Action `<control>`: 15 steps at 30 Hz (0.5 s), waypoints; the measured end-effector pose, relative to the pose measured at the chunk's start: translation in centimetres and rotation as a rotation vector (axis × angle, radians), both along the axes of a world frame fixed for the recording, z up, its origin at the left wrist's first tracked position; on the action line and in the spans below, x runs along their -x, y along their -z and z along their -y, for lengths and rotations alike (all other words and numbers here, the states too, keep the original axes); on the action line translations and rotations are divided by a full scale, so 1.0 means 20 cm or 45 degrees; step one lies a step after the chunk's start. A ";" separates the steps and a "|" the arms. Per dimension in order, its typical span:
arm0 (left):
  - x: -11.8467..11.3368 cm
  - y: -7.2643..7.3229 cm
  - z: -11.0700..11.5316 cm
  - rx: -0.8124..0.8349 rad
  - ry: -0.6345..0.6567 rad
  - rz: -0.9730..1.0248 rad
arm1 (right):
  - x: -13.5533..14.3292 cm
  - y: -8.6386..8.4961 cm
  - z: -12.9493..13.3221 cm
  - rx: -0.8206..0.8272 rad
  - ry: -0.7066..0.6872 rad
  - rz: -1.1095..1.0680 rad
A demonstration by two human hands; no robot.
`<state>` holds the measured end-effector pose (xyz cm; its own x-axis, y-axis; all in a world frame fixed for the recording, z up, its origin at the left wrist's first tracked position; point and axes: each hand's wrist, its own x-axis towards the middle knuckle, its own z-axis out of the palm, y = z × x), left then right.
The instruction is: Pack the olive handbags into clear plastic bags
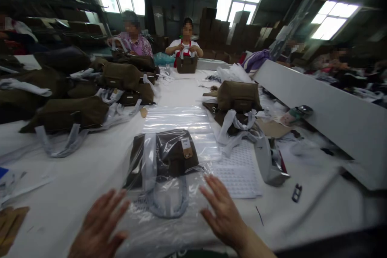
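In front of me an olive-brown handbag [171, 151] lies flat inside a clear plastic bag [193, 193]. Its wrapped handles curve toward me, and a paper tag [186, 147] shows near its right side. My left hand [102, 221] is at the lower left edge of the plastic, fingers spread, holding nothing. On the other side, my right hand [222, 211] is also open above the plastic's right edge. Whether either palm touches the film I cannot tell. More clear plastic bags [181, 119] lie flat just beyond the handbag.
Several brown handbags [75, 113] are piled on the left. Two more handbags [238, 94] stand at the right, near a tape dispenser [270, 161], a printed label sheet [237, 173] and a small cutter [297, 192]. A white board [326, 117] slants along the right. Co-workers handle bags across the table.
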<state>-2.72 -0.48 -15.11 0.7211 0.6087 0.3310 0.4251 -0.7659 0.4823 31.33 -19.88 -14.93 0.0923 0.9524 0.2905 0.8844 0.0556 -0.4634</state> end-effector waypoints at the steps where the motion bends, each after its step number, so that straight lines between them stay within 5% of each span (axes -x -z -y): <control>1: -0.13 0.01 0.01 -0.051 0.271 -0.203 | 0.04 0.00 -0.07 0.098 -0.142 -0.002; 3: -0.37 0.05 0.04 -0.102 0.534 -0.452 | 0.11 0.04 -0.13 0.227 -0.228 -0.030; 6: -0.61 0.06 0.09 -0.101 0.568 -0.404 | 0.09 0.15 -0.04 0.124 -0.127 -0.100; 12: -1.12 -0.16 0.17 0.355 0.706 -0.180 | -0.35 0.28 0.30 -0.250 0.791 -0.339; 15: -1.48 -0.15 0.18 0.508 0.753 -0.329 | -0.56 0.30 0.33 -0.233 0.910 -0.417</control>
